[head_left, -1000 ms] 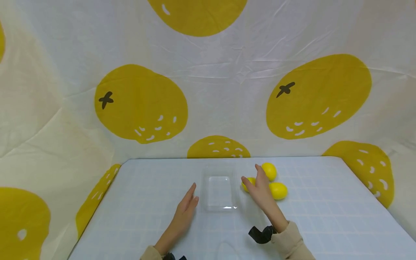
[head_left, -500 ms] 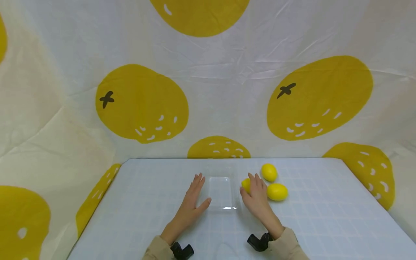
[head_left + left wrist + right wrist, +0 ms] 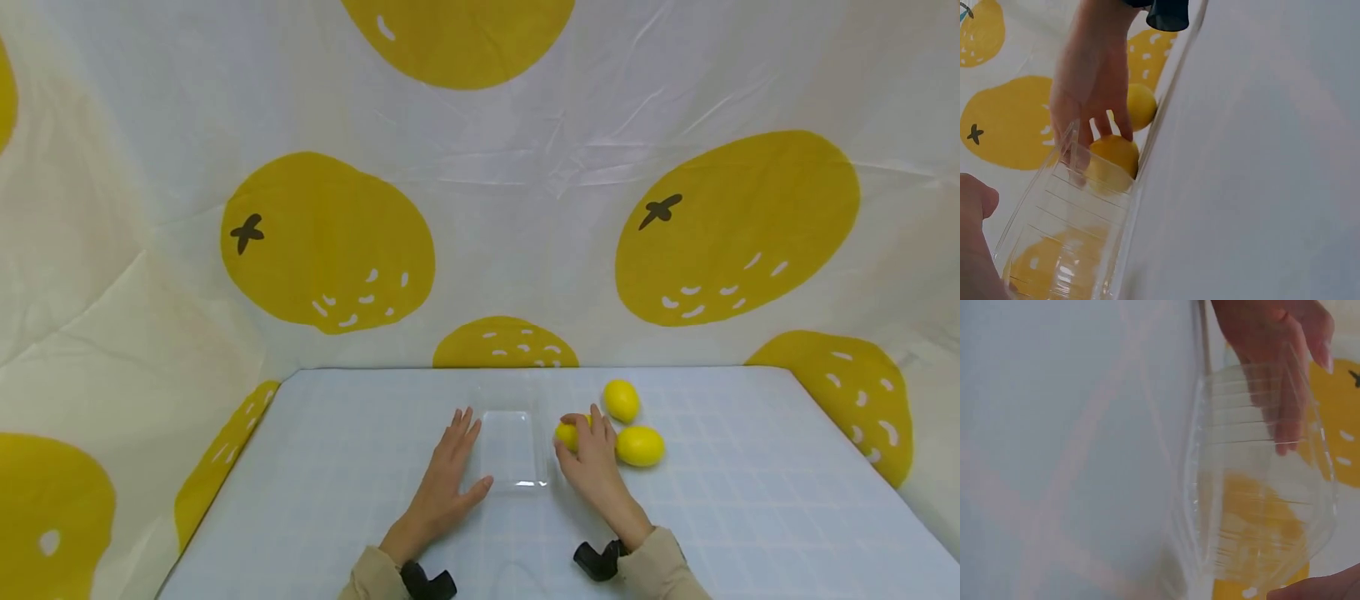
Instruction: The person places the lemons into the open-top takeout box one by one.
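Lemons sit in a loose cluster right of the clear plastic tray [image 3: 508,448], and your right hand [image 3: 592,465] now curls its fingers over the nearest lemon [image 3: 567,434], the one lying just beside the tray's right wall; half a second ago that hand was only laid against it, and a second ago it was still raised above the cluster. From the left wrist view you can see those fingers [image 3: 1124,128] touching the fruit's top, so the grip looks closed but the fruit is still on the table. The other two lemons [image 3: 621,400] [image 3: 640,445] lie untouched further right. Your left hand [image 3: 450,471] has come down flat, fingers straight, against the tray's left side, steadying it. The tray itself holds nothing. All of it rests on the pale checked tablecloth [image 3: 750,500].
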`<state>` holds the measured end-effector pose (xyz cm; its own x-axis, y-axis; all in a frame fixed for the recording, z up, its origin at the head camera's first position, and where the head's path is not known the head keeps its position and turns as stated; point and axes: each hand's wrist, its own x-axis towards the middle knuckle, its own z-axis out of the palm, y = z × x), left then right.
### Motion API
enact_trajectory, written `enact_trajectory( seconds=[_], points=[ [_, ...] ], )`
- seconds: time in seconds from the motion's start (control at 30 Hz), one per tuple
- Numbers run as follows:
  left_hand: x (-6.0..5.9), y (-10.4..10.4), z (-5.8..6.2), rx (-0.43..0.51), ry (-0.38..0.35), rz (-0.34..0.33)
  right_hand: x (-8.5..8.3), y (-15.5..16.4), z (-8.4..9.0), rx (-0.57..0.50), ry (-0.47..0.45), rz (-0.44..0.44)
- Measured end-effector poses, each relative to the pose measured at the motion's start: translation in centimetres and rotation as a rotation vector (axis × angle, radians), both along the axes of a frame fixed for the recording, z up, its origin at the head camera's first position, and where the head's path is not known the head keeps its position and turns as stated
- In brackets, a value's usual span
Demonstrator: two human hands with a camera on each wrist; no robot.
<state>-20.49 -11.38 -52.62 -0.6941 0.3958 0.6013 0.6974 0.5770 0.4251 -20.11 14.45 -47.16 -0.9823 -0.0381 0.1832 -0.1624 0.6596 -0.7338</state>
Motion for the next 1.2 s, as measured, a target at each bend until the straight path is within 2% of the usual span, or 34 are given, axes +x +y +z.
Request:
enact_trajectory(
  seconds=[0.23,0.4,0.63,0.73,1.03,1.2],
  points=[
    [0.3,0.2,0.1,-0.004,0.037,0.014,-0.8,0.5,-1.6,-0.001,0.13,-0.003],
    [0.3,0.3,0.2,-0.011,0.019,0.022,-1.5,0.8,-2.9,-0.03,0.249,0.015],
    [0.3,0.4,0.1,-0.016,-0.009,0.029,-1.9,0.9,-4.3,-0.089,0.358,0.032],
    [0.3,0.5,0.0,-0.017,-0.014,0.03,-1.7,0.9,-4.5,-0.091,0.36,0.025],
    [0.5,0.6,-0.1,-0.021,-0.022,0.035,-1.6,1.1,-4.8,-0.088,0.275,-0.007],
    [0.7,0.6,0.2,-0.017,-0.023,0.035,-1.7,1.1,-4.9,-0.131,0.28,-0.039]
  ],
)
